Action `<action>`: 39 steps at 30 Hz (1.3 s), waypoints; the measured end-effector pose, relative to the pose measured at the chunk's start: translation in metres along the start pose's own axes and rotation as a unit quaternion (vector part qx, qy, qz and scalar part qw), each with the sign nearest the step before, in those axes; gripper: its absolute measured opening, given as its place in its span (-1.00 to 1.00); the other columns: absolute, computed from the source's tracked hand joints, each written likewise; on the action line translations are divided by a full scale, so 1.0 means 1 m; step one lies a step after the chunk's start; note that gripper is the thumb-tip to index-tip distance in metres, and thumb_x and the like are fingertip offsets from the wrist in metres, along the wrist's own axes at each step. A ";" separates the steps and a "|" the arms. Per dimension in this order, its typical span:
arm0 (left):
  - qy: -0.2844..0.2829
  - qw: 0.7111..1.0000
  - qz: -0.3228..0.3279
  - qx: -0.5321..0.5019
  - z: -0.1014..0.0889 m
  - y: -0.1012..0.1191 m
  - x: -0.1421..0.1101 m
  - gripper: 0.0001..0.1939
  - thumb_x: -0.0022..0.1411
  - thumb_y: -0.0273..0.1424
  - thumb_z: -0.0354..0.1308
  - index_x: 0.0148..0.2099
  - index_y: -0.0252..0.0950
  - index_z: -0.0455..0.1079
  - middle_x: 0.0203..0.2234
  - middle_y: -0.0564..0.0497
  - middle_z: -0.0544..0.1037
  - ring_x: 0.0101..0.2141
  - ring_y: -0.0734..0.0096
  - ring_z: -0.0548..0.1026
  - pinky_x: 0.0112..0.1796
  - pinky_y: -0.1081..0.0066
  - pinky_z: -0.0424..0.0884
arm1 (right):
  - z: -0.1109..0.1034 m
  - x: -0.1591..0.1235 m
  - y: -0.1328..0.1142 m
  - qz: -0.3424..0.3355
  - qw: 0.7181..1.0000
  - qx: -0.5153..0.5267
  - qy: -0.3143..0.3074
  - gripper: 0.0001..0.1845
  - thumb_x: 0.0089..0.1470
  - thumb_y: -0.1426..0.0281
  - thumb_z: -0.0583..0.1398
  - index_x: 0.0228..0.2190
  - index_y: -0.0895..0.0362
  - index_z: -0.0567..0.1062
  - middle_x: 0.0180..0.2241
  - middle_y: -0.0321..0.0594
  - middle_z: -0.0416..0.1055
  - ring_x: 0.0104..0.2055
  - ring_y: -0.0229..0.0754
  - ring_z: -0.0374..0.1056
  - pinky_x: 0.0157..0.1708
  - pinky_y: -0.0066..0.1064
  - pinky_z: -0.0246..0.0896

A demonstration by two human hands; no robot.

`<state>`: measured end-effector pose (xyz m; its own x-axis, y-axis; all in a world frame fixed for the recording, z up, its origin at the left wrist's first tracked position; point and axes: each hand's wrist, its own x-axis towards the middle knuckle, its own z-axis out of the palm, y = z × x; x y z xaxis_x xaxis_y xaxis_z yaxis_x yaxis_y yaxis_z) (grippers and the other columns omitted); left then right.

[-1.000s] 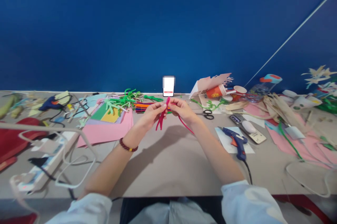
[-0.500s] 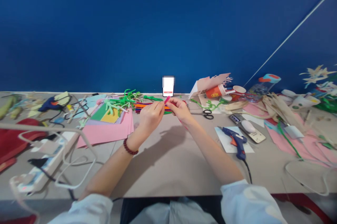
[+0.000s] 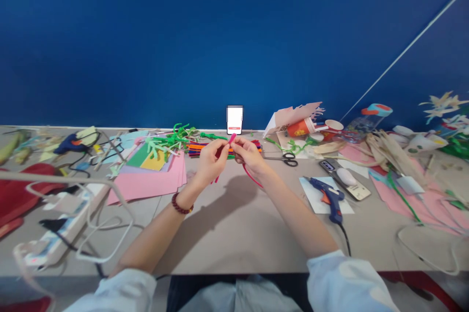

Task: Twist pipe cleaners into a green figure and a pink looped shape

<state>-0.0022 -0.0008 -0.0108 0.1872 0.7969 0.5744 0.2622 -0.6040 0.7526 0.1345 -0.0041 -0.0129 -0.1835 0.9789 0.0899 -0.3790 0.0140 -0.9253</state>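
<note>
My left hand [image 3: 210,160] and my right hand [image 3: 248,154] meet above the middle of the grey table [image 3: 234,224]. Both pinch a pink pipe cleaner [image 3: 232,138]; its tip sticks up between my fingers. Its loose tail curves down under my right wrist. My left wrist wears a dark red bead bracelet [image 3: 181,203]. Just behind my hands lies a bundle of coloured pipe cleaners [image 3: 200,147].
Coloured paper sheets [image 3: 154,175] and green pipe cleaner shapes [image 3: 172,140] lie left. A phone [image 3: 234,119] stands at the wall. Scissors [image 3: 289,158], a blue glue gun [image 3: 328,197], paper cups [image 3: 304,127] and pink paper are right. A power strip [image 3: 58,234] with cables sits near left.
The pink strands that hung below my left hand a second ago are now gathered into it. My hands have stayed close together, twisting the pipe cleaner.
</note>
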 end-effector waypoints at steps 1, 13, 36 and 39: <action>-0.003 1.000 -0.014 -0.024 0.000 0.000 0.000 -0.85 0.21 -0.35 0.06 -0.35 -0.28 0.40 -0.49 0.02 0.42 -0.48 0.44 0.31 -0.43 0.47 0.20 | -0.001 0.000 0.000 0.001 1.000 0.005 -0.005 -0.56 -0.23 0.13 0.35 -0.45 0.12 0.31 -0.65 -0.51 0.03 -0.68 -0.47 -0.19 -0.67 -0.52 -0.36; -0.017 0.993 -0.073 -0.089 0.000 0.002 0.003 -0.80 0.14 -0.24 0.18 -0.35 -0.29 0.44 -0.48 0.03 0.46 -0.46 0.46 0.36 -0.41 0.49 0.25 | -0.004 0.002 -0.003 -0.056 0.994 -0.085 0.031 -0.61 -0.19 0.12 0.32 -0.43 0.15 0.39 -0.56 -0.39 0.20 -0.62 -0.43 -0.08 -0.66 -0.50 -0.26; -0.005 0.970 -0.106 -0.219 0.011 -0.011 -0.001 -0.69 0.16 -0.13 0.15 -0.39 -0.30 0.34 -0.62 0.12 0.33 -0.61 0.58 0.27 -0.56 0.53 0.25 | -0.005 -0.005 -0.017 -0.007 0.996 -0.094 0.001 -0.60 -0.18 0.12 0.34 -0.43 0.16 0.42 -0.62 -0.43 0.14 -0.66 -0.45 -0.14 -0.67 -0.52 -0.32; -0.004 0.967 -0.101 -0.234 0.013 -0.013 -0.001 -0.68 0.17 -0.12 0.14 -0.36 -0.30 0.35 -0.61 0.12 0.34 -0.62 0.59 0.28 -0.57 0.53 0.27 | -0.005 -0.005 -0.018 -0.003 0.996 -0.090 0.010 -0.60 -0.20 0.13 0.35 -0.45 0.15 0.38 -0.65 -0.47 0.08 -0.67 -0.46 -0.16 -0.68 -0.52 -0.35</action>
<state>0.0060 0.0066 -0.0256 0.1851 0.8982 0.3988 -0.1623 -0.3723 0.9138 0.1465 -0.0086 0.0016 -0.1623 0.9827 0.0892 -0.2118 0.0536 -0.9758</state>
